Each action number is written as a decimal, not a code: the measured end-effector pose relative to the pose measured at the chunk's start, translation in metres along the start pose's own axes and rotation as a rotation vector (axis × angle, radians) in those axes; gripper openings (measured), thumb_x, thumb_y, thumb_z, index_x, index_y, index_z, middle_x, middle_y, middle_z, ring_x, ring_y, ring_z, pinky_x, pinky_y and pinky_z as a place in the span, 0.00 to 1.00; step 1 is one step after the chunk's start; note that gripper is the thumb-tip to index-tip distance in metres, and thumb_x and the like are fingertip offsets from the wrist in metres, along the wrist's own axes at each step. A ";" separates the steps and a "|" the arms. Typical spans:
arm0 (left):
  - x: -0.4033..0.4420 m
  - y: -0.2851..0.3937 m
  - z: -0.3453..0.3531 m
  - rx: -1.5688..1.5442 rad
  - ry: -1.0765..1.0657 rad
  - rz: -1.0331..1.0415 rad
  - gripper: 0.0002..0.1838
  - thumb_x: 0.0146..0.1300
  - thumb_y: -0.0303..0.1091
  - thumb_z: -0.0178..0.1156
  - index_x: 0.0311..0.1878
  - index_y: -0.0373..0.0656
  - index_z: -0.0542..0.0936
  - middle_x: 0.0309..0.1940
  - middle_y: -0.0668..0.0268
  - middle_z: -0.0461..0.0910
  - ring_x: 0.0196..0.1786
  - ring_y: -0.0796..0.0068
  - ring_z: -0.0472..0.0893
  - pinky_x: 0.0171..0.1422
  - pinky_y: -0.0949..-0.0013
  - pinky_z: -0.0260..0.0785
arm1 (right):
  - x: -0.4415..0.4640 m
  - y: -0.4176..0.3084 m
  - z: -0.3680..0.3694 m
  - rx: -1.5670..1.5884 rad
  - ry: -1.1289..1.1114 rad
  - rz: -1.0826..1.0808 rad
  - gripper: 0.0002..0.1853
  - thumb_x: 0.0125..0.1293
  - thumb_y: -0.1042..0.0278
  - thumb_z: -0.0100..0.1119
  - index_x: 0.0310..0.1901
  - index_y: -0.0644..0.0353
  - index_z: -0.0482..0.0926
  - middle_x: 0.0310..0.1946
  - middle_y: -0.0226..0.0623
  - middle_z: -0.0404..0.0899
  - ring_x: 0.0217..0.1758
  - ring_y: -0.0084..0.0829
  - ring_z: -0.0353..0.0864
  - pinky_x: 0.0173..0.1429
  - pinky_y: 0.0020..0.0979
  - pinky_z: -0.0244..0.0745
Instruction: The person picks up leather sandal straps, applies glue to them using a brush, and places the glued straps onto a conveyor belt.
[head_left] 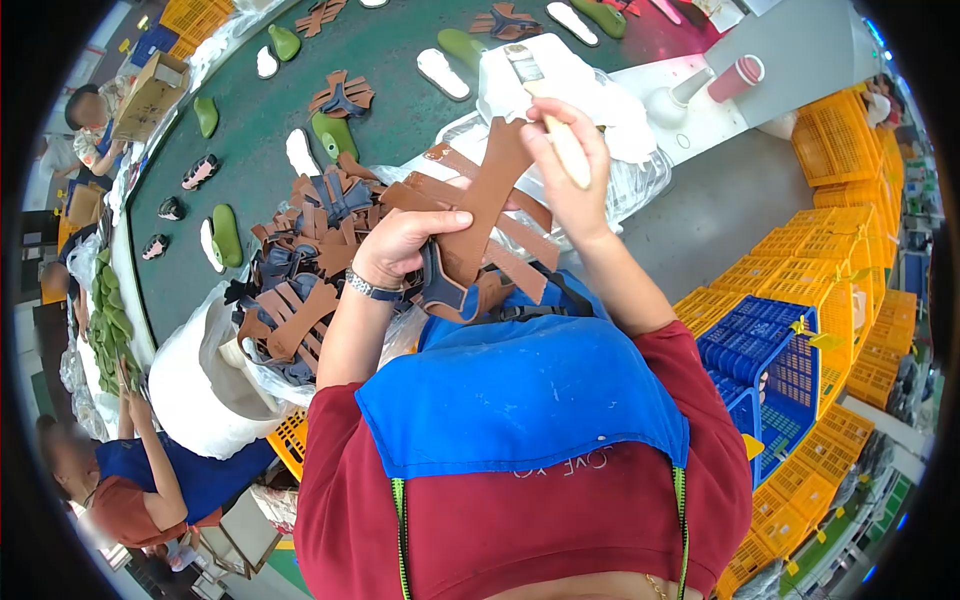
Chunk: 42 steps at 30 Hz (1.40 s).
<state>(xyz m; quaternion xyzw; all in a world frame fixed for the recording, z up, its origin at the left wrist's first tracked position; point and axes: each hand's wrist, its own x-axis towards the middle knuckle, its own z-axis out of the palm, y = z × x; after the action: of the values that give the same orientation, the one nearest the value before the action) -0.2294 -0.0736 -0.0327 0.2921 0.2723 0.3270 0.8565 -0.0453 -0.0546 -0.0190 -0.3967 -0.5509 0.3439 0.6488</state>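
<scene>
Pinching brown straps point(490, 200) just beyond the blue apron point(520, 390): left hand point(400, 245). Right hand point(588, 190) is gripping a brush point(567, 152), bristles point(522, 62) showing against white wrapping point(580, 85). Strap heap point(320, 245) is lying left; white soles point(443, 76) and green shoe forms point(285, 43) are lying beyond on the green table point(265, 110).

Green table point(265, 115): lanes of open surface run between scattered white soles point(300, 153) and green lasts point(206, 117). The heap of brown straps point(305, 255), just beside the left hand point(400, 245), obstructs low passage leftward. Between the hands, the held strap piece point(490, 195) closes the gap. A plastic-draped white bundle point(575, 85) stands beyond the right hand point(575, 180); rightward, room extends over grey floor point(740, 190) to yellow crates point(835, 150).
</scene>
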 end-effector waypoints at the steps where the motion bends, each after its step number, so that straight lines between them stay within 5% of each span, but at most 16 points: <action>1: -0.003 0.001 -0.003 0.019 0.027 0.016 0.24 0.51 0.24 0.59 0.53 0.32 0.67 0.45 0.58 0.74 0.46 0.72 0.75 0.49 0.72 0.69 | 0.002 -0.012 -0.001 0.047 0.069 0.081 0.11 0.57 0.75 0.54 0.43 0.63 0.75 0.30 0.29 0.74 0.32 0.15 0.70 0.35 0.17 0.67; 7: -0.005 0.003 -0.013 0.210 0.007 0.026 0.32 0.48 0.25 0.60 0.58 0.31 0.62 0.51 0.57 0.71 0.51 0.72 0.72 0.54 0.72 0.64 | 0.035 -0.037 -0.050 -0.008 -0.051 0.166 0.12 0.60 0.64 0.53 0.31 0.64 0.79 0.16 0.23 0.70 0.20 0.12 0.65 0.25 0.16 0.60; 13: -0.007 0.006 0.003 0.285 -0.068 0.038 0.37 0.42 0.24 0.59 0.60 0.31 0.60 0.57 0.57 0.65 0.55 0.70 0.69 0.61 0.69 0.56 | 0.046 -0.041 -0.046 -0.232 -0.272 0.122 0.14 0.61 0.61 0.52 0.28 0.64 0.79 0.14 0.22 0.66 0.19 0.12 0.61 0.23 0.16 0.53; 20: -0.011 -0.005 -0.012 0.156 -0.047 0.025 0.34 0.45 0.27 0.60 0.58 0.32 0.63 0.50 0.56 0.72 0.51 0.69 0.71 0.56 0.69 0.62 | 0.038 -0.052 -0.053 -0.143 -0.245 0.226 0.13 0.60 0.62 0.53 0.27 0.64 0.79 0.12 0.22 0.64 0.17 0.10 0.58 0.20 0.16 0.50; 23: -0.009 -0.007 -0.004 0.111 -0.028 0.101 0.38 0.44 0.25 0.58 0.61 0.29 0.55 0.42 0.52 0.73 0.30 0.61 0.79 0.34 0.66 0.75 | 0.031 -0.051 -0.057 -0.112 -0.224 0.212 0.13 0.60 0.63 0.53 0.28 0.64 0.79 0.13 0.22 0.65 0.17 0.10 0.58 0.21 0.16 0.50; 26: -0.008 -0.009 -0.012 0.123 -0.027 0.134 0.36 0.46 0.26 0.58 0.61 0.30 0.58 0.53 0.52 0.68 0.52 0.67 0.71 0.52 0.68 0.67 | 0.024 -0.054 -0.060 -0.134 -0.258 0.144 0.11 0.59 0.64 0.54 0.28 0.64 0.79 0.18 0.26 0.72 0.23 0.14 0.67 0.27 0.17 0.61; 30: -0.010 -0.009 -0.012 0.083 -0.008 0.150 0.35 0.48 0.25 0.56 0.61 0.31 0.56 0.55 0.51 0.65 0.53 0.66 0.71 0.52 0.67 0.68 | 0.018 -0.058 -0.066 -0.140 -0.325 0.102 0.10 0.58 0.66 0.55 0.28 0.65 0.79 0.24 0.31 0.78 0.29 0.18 0.75 0.34 0.20 0.69; 42: -0.012 -0.009 -0.004 0.077 0.025 0.175 0.40 0.44 0.26 0.57 0.63 0.33 0.53 0.52 0.52 0.67 0.43 0.66 0.76 0.40 0.69 0.74 | 0.027 -0.047 -0.062 0.039 -0.218 0.258 0.14 0.62 0.62 0.50 0.29 0.64 0.78 0.13 0.21 0.61 0.17 0.11 0.55 0.20 0.16 0.48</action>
<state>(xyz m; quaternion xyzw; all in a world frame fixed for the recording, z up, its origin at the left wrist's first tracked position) -0.2363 -0.0859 -0.0383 0.3432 0.2686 0.3934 0.8095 0.0201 -0.0604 0.0297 -0.4118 -0.5555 0.4762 0.5433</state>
